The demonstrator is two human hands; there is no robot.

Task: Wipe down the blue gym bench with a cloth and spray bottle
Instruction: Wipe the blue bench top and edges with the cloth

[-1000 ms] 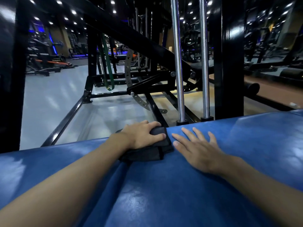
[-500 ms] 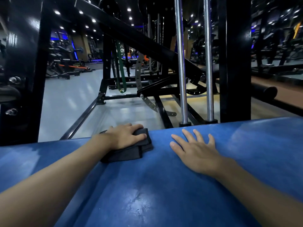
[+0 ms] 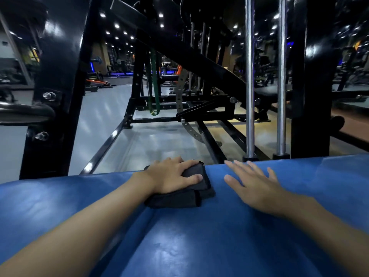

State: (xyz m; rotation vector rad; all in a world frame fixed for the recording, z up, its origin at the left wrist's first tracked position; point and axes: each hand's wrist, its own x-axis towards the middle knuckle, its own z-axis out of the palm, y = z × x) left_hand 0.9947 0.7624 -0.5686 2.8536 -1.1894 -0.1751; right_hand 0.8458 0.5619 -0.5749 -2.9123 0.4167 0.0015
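"What's under you, and what's the room like?"

"A blue tabletop — the padded top of a gym bench. It's glossy with pale patches of sheen, and a dark crease runs from the cloth toward me. Beyond its far edge there's a grey floor and black machine frames. Two chrome rods stand upright just behind the padding, and a green band hangs from a frame. The room is dim, dotted with small ceiling lights."

"And your fingers?"

"My left hand sits at the far edge. Its fingers are curled over the cloth, with the thumb laid across the top, pressing it down. My right hand lies palm down just beside it, fingers straight and spread, holding nothing. It's blurred, so I can't tell how firmly it touches."

"How does the cloth look?"

"Dark, nearly black, and folded into a thick pad with stitched edges — part of it is under my palm and part sticks out toward me on the padding."
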